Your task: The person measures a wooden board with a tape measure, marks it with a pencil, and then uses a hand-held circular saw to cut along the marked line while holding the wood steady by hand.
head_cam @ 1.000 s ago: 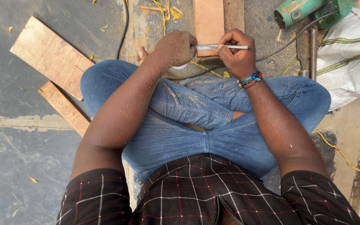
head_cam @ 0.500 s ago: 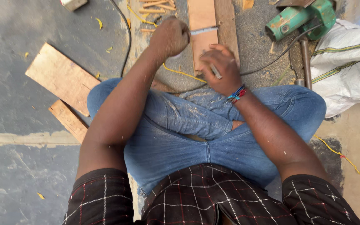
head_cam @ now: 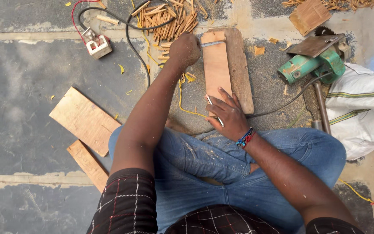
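Head view – plank runs lengthwise away, left hand at far end

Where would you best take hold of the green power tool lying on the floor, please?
Grip the green power tool around its rounded green barrel, coming from above. The barrel lies on its side and is bare, while the grey metal plate covers the far end, where a toothed blade edge shows, and the black cable trails off near the barrel.
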